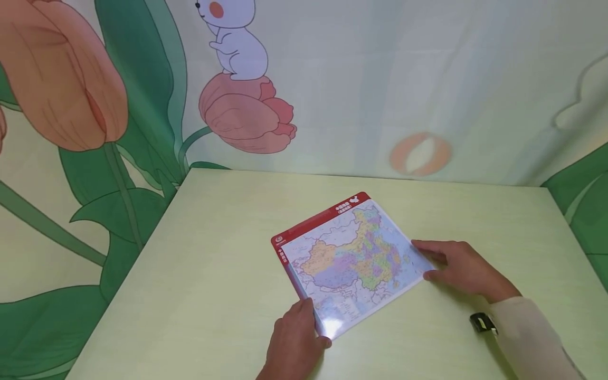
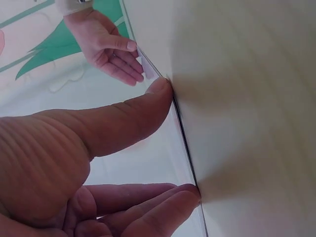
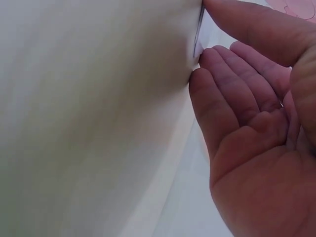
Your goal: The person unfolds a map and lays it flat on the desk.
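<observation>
The left hand is pinching the near corner of the map board, thumb on top, fingers at its edge; the right hand is pinching the right corner likewise; the board is lying flat mid-worktop, red border facing away; lifting evenly by both corners would be keeping it level, I judge; open room is lying all around, the painted wall standing well behind
</observation>
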